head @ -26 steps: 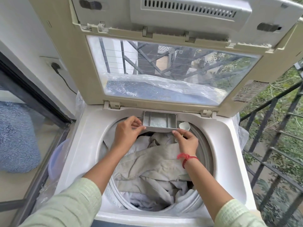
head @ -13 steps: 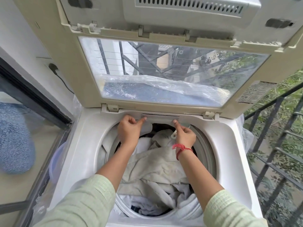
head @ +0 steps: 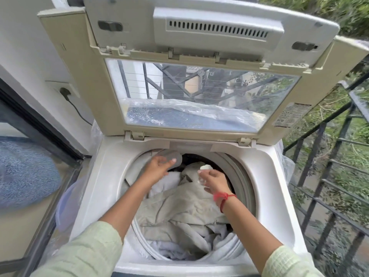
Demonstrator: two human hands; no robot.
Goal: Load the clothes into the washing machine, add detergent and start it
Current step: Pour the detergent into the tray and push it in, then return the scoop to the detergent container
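The top-loading washing machine (head: 111, 176) stands with its lid (head: 83, 76) raised upright. Beige and white clothes (head: 179, 212) fill the drum. The detergent drawer (head: 190, 145) sits flush in the back rim. My left hand (head: 157, 168) hovers at the drum's back left, fingers loose, thumb against a translucent grey oval piece (head: 175, 156) on the drum rim. My right hand (head: 213, 180), with a red thread on its wrist, pinches a small white scoop (head: 205, 167) over the clothes.
A black metal railing (head: 329, 176) runs close along the right side, with greenery beyond. On the left wall is a socket with a black plug (head: 64, 91). A lilac basin (head: 65, 206) sits beside the machine, next to a glass door showing a blue mat (head: 24, 172).
The detergent drawer, open a second ago, has been pushed shut by both hands. Both hands have since drawn back over the drum, the right one still carrying the white scoop.
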